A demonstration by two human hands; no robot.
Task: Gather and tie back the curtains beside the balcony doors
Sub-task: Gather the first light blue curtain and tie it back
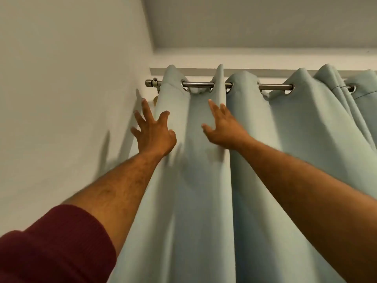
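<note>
A pale blue-green curtain (295, 139) hangs in deep folds from metal eyelets on a steel rod (197, 84). Both my arms reach up toward its top. My left hand (153, 131) is spread open at the curtain's left edge, fingers apart, thumb side over the outermost fold and the other fingers against the wall. My right hand (222, 127) is open too, its fingers lying on the second fold just below the rod. Neither hand holds any cloth. No tie-back is in view.
A white side wall (71, 88) stands close on the left, and the rod's end cap (150, 83) almost touches it. The ceiling (255, 21) is just above the rod. More curtain folds bunch at the far right (346, 94). A dark red sleeve (51, 246) covers my left upper arm.
</note>
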